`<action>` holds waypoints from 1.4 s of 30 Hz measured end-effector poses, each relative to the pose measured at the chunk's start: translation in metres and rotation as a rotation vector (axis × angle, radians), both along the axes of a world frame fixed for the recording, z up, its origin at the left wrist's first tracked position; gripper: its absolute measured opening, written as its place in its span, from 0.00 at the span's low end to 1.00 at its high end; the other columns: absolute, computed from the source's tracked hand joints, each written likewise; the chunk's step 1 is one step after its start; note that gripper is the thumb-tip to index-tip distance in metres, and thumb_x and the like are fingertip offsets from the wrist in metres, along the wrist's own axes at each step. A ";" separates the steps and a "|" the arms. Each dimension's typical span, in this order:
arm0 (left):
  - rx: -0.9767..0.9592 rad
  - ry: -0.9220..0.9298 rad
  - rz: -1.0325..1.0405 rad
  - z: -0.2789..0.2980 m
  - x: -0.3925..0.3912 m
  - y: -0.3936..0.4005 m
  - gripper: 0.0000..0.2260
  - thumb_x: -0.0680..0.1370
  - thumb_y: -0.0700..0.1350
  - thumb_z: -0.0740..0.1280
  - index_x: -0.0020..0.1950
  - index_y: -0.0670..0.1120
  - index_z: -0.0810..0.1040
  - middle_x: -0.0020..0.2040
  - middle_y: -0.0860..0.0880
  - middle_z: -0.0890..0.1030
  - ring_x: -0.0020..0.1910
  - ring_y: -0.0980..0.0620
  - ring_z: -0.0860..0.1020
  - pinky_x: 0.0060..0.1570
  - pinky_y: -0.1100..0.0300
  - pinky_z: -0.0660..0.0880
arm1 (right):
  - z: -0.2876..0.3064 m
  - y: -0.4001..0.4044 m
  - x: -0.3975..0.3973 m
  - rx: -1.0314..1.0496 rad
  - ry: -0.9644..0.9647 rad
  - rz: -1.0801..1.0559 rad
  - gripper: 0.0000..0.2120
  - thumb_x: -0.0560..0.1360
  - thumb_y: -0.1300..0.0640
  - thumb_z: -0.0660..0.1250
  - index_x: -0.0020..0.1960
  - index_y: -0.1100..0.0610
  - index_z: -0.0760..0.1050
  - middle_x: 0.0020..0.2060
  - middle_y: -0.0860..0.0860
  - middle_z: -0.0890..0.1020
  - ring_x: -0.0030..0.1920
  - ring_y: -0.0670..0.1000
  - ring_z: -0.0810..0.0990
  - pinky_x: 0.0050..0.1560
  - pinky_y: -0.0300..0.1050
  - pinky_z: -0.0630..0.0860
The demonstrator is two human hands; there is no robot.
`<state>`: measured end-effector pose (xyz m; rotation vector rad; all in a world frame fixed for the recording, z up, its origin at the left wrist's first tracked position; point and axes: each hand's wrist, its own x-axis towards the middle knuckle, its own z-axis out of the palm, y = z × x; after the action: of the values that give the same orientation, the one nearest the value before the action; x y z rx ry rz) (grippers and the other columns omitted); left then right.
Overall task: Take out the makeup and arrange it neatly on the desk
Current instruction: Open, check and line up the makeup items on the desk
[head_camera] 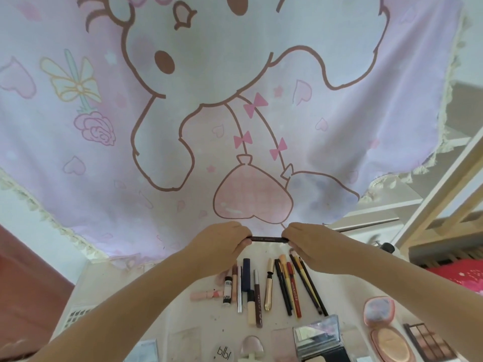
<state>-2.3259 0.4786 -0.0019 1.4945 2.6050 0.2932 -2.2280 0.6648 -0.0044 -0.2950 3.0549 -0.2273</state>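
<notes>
A thin dark makeup pencil (266,239) lies level at the far edge of the white desk (183,317). My left hand (222,244) pinches its left end and my right hand (308,244) pinches its right end. Nearer to me on the desk lies a row of several pens, pencils and tubes (264,288), side by side and pointing away from me. A pink tube (206,295) lies crosswise at the row's left.
Along the desk's near edge sit a pink compact (379,310), an oval powder case (390,344), an eyeshadow palette (431,340), a mirrored case (318,335) and a round white lid (224,352). A pink cartoon cloth (235,113) hangs behind the desk. Wooden shelving (444,205) stands right.
</notes>
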 end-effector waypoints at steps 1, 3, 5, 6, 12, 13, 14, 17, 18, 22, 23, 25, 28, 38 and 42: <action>0.007 0.013 -0.002 -0.001 0.001 0.001 0.13 0.81 0.47 0.51 0.57 0.45 0.73 0.49 0.50 0.76 0.48 0.53 0.73 0.49 0.64 0.68 | -0.001 -0.002 0.000 0.001 0.006 0.017 0.11 0.80 0.57 0.51 0.59 0.58 0.67 0.51 0.52 0.74 0.43 0.46 0.68 0.44 0.34 0.63; 0.017 0.022 -0.004 0.000 0.002 0.004 0.14 0.81 0.48 0.51 0.58 0.46 0.72 0.52 0.49 0.77 0.50 0.53 0.74 0.51 0.64 0.68 | -0.001 -0.005 -0.001 0.018 0.033 0.022 0.12 0.80 0.55 0.49 0.58 0.58 0.67 0.47 0.51 0.74 0.40 0.46 0.68 0.42 0.34 0.62; -0.003 0.034 -0.023 0.001 0.003 0.004 0.14 0.81 0.48 0.50 0.57 0.46 0.73 0.49 0.49 0.77 0.48 0.52 0.74 0.48 0.64 0.68 | 0.000 -0.004 -0.001 0.095 0.068 0.011 0.13 0.80 0.53 0.48 0.56 0.58 0.67 0.36 0.47 0.70 0.32 0.45 0.66 0.34 0.34 0.60; -0.016 0.041 -0.039 0.002 0.004 0.005 0.13 0.81 0.48 0.51 0.56 0.45 0.73 0.47 0.50 0.76 0.45 0.53 0.74 0.46 0.64 0.67 | 0.000 -0.003 0.000 0.143 0.078 0.019 0.13 0.80 0.52 0.48 0.56 0.58 0.67 0.31 0.45 0.66 0.28 0.44 0.63 0.30 0.35 0.57; -0.024 0.037 -0.066 -0.005 0.008 0.006 0.13 0.81 0.47 0.52 0.54 0.45 0.74 0.42 0.51 0.73 0.40 0.55 0.70 0.43 0.65 0.66 | -0.008 0.002 0.006 0.228 0.101 0.025 0.15 0.80 0.50 0.46 0.55 0.56 0.66 0.26 0.44 0.60 0.26 0.48 0.61 0.27 0.39 0.56; -0.029 0.029 -0.059 -0.007 0.007 0.007 0.13 0.81 0.47 0.52 0.54 0.44 0.74 0.42 0.52 0.72 0.40 0.54 0.70 0.43 0.65 0.66 | -0.009 0.001 0.006 0.215 0.112 0.010 0.15 0.80 0.49 0.46 0.55 0.56 0.66 0.26 0.44 0.60 0.26 0.48 0.62 0.28 0.39 0.56; -0.038 0.020 -0.052 -0.010 0.005 0.007 0.13 0.81 0.47 0.52 0.54 0.44 0.74 0.42 0.51 0.72 0.40 0.54 0.70 0.43 0.64 0.65 | -0.011 0.001 0.006 0.190 0.114 -0.001 0.15 0.80 0.49 0.47 0.55 0.56 0.67 0.26 0.44 0.61 0.27 0.47 0.62 0.27 0.37 0.55; -0.065 -0.020 -0.022 -0.021 0.000 0.010 0.12 0.81 0.46 0.53 0.57 0.45 0.74 0.46 0.48 0.78 0.44 0.51 0.74 0.45 0.62 0.68 | -0.021 -0.001 0.001 -0.054 0.003 -0.059 0.14 0.79 0.49 0.54 0.60 0.55 0.66 0.30 0.42 0.67 0.30 0.44 0.67 0.29 0.32 0.57; -0.056 -0.049 -0.004 -0.026 -0.003 0.010 0.12 0.81 0.46 0.54 0.58 0.46 0.74 0.48 0.47 0.79 0.46 0.50 0.75 0.46 0.61 0.69 | -0.024 -0.001 -0.002 -0.179 -0.061 -0.105 0.14 0.78 0.51 0.57 0.61 0.55 0.64 0.31 0.42 0.68 0.31 0.43 0.68 0.30 0.31 0.59; -0.073 -0.135 0.027 -0.052 -0.013 0.012 0.12 0.81 0.45 0.55 0.59 0.47 0.74 0.49 0.47 0.80 0.47 0.50 0.77 0.47 0.62 0.70 | -0.048 0.001 -0.012 -0.449 -0.169 -0.267 0.07 0.74 0.64 0.59 0.50 0.55 0.70 0.32 0.43 0.71 0.33 0.44 0.71 0.33 0.29 0.64; -0.096 -0.147 0.027 -0.060 -0.017 0.014 0.11 0.81 0.45 0.55 0.58 0.46 0.74 0.50 0.47 0.80 0.48 0.50 0.76 0.48 0.62 0.69 | -0.057 0.001 -0.014 -0.471 -0.176 -0.300 0.07 0.74 0.64 0.59 0.48 0.55 0.72 0.33 0.43 0.73 0.36 0.46 0.73 0.34 0.28 0.64; -0.134 -0.168 0.031 -0.075 -0.027 0.018 0.11 0.80 0.44 0.55 0.55 0.45 0.76 0.52 0.47 0.78 0.51 0.49 0.75 0.52 0.59 0.71 | -0.075 0.000 -0.017 -0.490 -0.197 -0.348 0.09 0.75 0.63 0.60 0.51 0.57 0.76 0.39 0.47 0.79 0.42 0.47 0.75 0.42 0.29 0.68; -0.159 -0.177 0.025 -0.103 -0.038 0.027 0.12 0.79 0.44 0.57 0.57 0.45 0.77 0.53 0.46 0.75 0.56 0.48 0.72 0.56 0.57 0.68 | -0.107 -0.002 -0.021 -0.408 -0.237 -0.368 0.10 0.76 0.61 0.59 0.54 0.59 0.77 0.48 0.55 0.81 0.50 0.52 0.77 0.55 0.39 0.68; -0.222 -0.534 0.193 -0.183 -0.001 0.030 0.10 0.78 0.46 0.61 0.49 0.41 0.77 0.47 0.43 0.80 0.48 0.47 0.78 0.44 0.59 0.70 | -0.157 0.015 -0.066 0.207 -0.340 0.027 0.16 0.74 0.65 0.60 0.61 0.55 0.72 0.56 0.52 0.77 0.58 0.53 0.69 0.61 0.50 0.67; -0.123 -0.587 0.450 -0.197 0.015 0.036 0.08 0.78 0.45 0.60 0.45 0.43 0.76 0.47 0.44 0.80 0.47 0.47 0.78 0.40 0.60 0.69 | -0.170 0.010 -0.099 0.291 -0.330 0.192 0.17 0.73 0.65 0.62 0.61 0.55 0.71 0.57 0.53 0.75 0.58 0.53 0.68 0.58 0.47 0.66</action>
<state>-2.3107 0.5150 -0.1993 0.6306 2.3690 0.5111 -2.3266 0.6746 -0.1743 -0.4740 2.6634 0.1628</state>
